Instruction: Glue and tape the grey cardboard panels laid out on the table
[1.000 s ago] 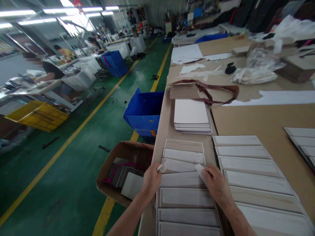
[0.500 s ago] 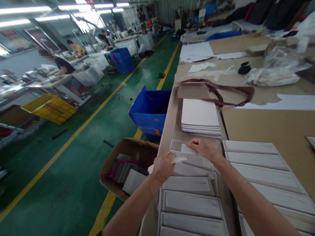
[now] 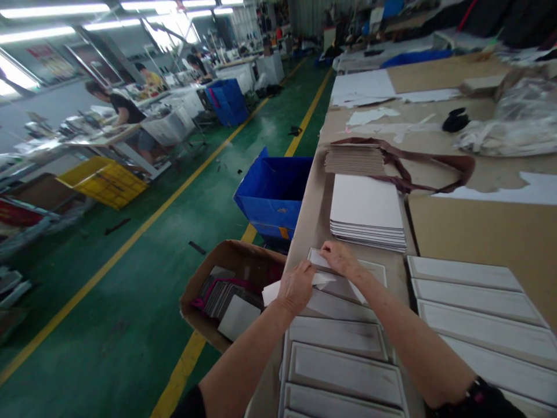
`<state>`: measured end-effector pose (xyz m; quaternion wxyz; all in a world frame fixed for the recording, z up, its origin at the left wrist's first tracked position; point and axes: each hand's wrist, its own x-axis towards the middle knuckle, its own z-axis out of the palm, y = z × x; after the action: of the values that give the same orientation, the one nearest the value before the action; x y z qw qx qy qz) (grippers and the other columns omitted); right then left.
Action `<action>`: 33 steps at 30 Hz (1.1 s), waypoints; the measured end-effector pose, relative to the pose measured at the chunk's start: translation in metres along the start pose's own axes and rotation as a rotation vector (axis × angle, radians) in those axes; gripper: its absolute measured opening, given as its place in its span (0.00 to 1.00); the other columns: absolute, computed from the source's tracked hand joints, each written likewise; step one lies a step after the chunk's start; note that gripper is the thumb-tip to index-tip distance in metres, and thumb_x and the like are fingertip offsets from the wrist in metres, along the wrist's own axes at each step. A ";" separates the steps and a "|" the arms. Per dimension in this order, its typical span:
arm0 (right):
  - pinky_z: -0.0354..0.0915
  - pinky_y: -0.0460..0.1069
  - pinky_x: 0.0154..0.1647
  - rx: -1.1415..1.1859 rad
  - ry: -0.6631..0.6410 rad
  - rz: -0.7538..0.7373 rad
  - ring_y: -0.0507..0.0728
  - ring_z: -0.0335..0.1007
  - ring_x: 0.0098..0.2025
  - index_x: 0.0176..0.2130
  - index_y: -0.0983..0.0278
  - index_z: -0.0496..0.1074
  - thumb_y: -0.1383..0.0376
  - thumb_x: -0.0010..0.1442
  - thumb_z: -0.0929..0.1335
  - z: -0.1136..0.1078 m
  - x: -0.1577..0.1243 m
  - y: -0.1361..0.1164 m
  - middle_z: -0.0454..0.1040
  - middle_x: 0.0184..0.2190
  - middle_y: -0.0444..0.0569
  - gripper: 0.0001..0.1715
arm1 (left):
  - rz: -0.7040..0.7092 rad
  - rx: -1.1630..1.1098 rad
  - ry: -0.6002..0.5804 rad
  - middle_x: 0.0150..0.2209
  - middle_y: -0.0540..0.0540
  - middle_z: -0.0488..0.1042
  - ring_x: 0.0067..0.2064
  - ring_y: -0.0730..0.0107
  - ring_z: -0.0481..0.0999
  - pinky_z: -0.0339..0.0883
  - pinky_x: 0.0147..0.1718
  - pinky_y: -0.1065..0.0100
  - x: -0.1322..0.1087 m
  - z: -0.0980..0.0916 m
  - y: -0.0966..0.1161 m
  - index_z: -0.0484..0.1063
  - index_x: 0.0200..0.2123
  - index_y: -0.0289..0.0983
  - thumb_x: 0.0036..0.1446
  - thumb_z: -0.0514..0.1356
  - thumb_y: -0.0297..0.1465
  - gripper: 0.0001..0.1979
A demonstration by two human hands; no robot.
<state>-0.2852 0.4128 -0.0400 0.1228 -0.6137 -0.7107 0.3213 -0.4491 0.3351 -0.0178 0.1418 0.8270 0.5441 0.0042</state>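
Observation:
My left hand (image 3: 296, 287) is closed on crumpled white paper strips (image 3: 272, 293), whose ends stick out on both sides of the fist. It sits over the left edge of a row of flat, pale rectangular panels (image 3: 337, 334) with raised borders. Just beyond it, my right hand (image 3: 340, 258) has its fingers pinched at the left end of the farthest panel (image 3: 374, 268). What those fingertips grip is too small to make out. A white slip (image 3: 358, 292) shows below the right wrist, over the panels.
A stack of white boards (image 3: 368, 200) lies beyond the hands, with brown cut pieces (image 3: 354, 159) and a dark strap behind. A second panel row (image 3: 483, 316) lies right. A carton (image 3: 209, 255) and a blue bin (image 3: 270, 203) stand left of the table; a person (image 3: 126, 113) sits farther off.
My right hand has moved left, to the far panel's left end; the white piece it pinched on the panel has shifted. My left hand still grips the paper strips. The view has turned slightly left.

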 end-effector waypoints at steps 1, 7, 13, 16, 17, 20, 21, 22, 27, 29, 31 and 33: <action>0.55 0.47 0.34 -0.017 -0.002 0.007 0.54 0.70 0.35 0.33 0.63 0.76 0.60 0.61 0.65 0.000 0.000 0.000 0.78 0.33 0.50 0.12 | -0.004 0.012 -0.008 0.50 0.46 0.69 0.48 0.65 0.73 0.68 0.47 0.66 0.001 0.000 0.001 0.70 0.46 0.40 0.59 0.52 0.24 0.13; 0.56 0.47 0.35 -0.090 -0.010 0.055 0.56 0.72 0.38 0.35 0.62 0.76 0.60 0.61 0.65 0.001 0.000 0.000 0.79 0.35 0.51 0.12 | -0.001 0.057 -0.029 0.49 0.46 0.70 0.49 0.65 0.72 0.68 0.47 0.66 0.004 0.000 0.002 0.69 0.45 0.39 0.59 0.52 0.23 0.12; 0.58 0.48 0.37 -0.117 -0.016 0.084 0.57 0.73 0.40 0.37 0.62 0.77 0.59 0.61 0.65 0.000 0.000 -0.003 0.79 0.36 0.51 0.13 | 0.019 0.087 -0.035 0.57 0.43 0.64 0.48 0.64 0.73 0.69 0.47 0.64 0.007 0.001 0.001 0.67 0.45 0.38 0.57 0.52 0.23 0.13; 0.58 0.48 0.38 -0.124 -0.020 0.096 0.57 0.73 0.41 0.37 0.62 0.77 0.59 0.61 0.65 0.000 0.000 -0.004 0.79 0.37 0.52 0.13 | 0.025 0.102 -0.042 0.59 0.43 0.63 0.47 0.65 0.74 0.70 0.47 0.64 0.008 0.002 0.001 0.67 0.45 0.38 0.58 0.50 0.22 0.13; 0.59 0.48 0.39 -0.126 -0.022 0.099 0.58 0.73 0.41 0.37 0.62 0.77 0.59 0.61 0.65 0.000 0.000 -0.004 0.79 0.38 0.53 0.13 | 0.023 0.103 -0.040 0.60 0.43 0.62 0.48 0.65 0.74 0.70 0.47 0.63 0.008 0.003 0.001 0.66 0.46 0.38 0.58 0.50 0.22 0.14; 0.59 0.49 0.39 -0.129 -0.026 0.108 0.58 0.73 0.42 0.37 0.62 0.77 0.60 0.61 0.65 0.001 0.001 -0.004 0.79 0.38 0.54 0.13 | 0.039 0.094 -0.031 0.65 0.44 0.57 0.53 0.64 0.72 0.68 0.51 0.63 0.009 0.004 0.000 0.65 0.47 0.38 0.57 0.50 0.22 0.15; 0.59 0.49 0.39 -0.128 -0.024 0.111 0.59 0.73 0.42 0.37 0.63 0.77 0.60 0.61 0.65 0.002 0.002 -0.005 0.79 0.38 0.55 0.13 | 0.050 0.086 -0.033 0.66 0.44 0.55 0.55 0.64 0.71 0.67 0.53 0.63 0.010 0.004 0.000 0.65 0.48 0.38 0.57 0.51 0.22 0.16; 0.59 0.49 0.39 -0.126 -0.021 0.112 0.59 0.73 0.42 0.37 0.63 0.77 0.60 0.61 0.64 0.003 0.002 -0.006 0.79 0.38 0.55 0.13 | 0.060 0.078 -0.043 0.67 0.44 0.54 0.56 0.64 0.70 0.66 0.54 0.64 0.011 0.005 0.000 0.65 0.49 0.38 0.56 0.51 0.22 0.17; 0.59 0.48 0.37 -0.062 -0.009 0.081 0.57 0.72 0.39 0.37 0.64 0.75 0.61 0.59 0.66 -0.010 -0.005 -0.004 0.78 0.36 0.53 0.11 | 0.063 0.074 -0.098 0.67 0.46 0.55 0.57 0.64 0.69 0.67 0.54 0.63 0.015 0.004 -0.002 0.62 0.52 0.39 0.56 0.51 0.23 0.20; 0.60 0.46 0.35 -0.012 -0.025 0.050 0.55 0.72 0.36 0.38 0.63 0.74 0.61 0.56 0.68 -0.026 -0.017 0.010 0.78 0.35 0.49 0.11 | 0.056 0.086 -0.104 0.67 0.45 0.54 0.57 0.63 0.70 0.68 0.52 0.62 0.016 0.003 -0.001 0.62 0.52 0.40 0.57 0.51 0.24 0.19; 0.60 0.45 0.32 0.076 -0.037 0.024 0.53 0.71 0.33 0.39 0.62 0.73 0.61 0.53 0.69 -0.043 -0.034 0.033 0.78 0.33 0.45 0.12 | 0.040 0.096 -0.114 0.68 0.44 0.52 0.55 0.62 0.72 0.69 0.51 0.61 0.015 0.002 -0.001 0.63 0.52 0.40 0.58 0.51 0.24 0.18; 0.61 0.46 0.31 0.200 -0.008 0.033 0.53 0.69 0.31 0.36 0.63 0.73 0.61 0.52 0.68 -0.057 -0.053 0.060 0.76 0.30 0.44 0.11 | 0.030 0.098 -0.125 0.68 0.43 0.51 0.53 0.63 0.73 0.69 0.51 0.61 0.015 0.001 0.000 0.64 0.52 0.39 0.57 0.52 0.24 0.18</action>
<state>-0.1938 0.3821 -0.0207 0.1754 -0.6087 -0.6653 0.3951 -0.4432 0.3480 -0.0213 0.1349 0.8397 0.5211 -0.0719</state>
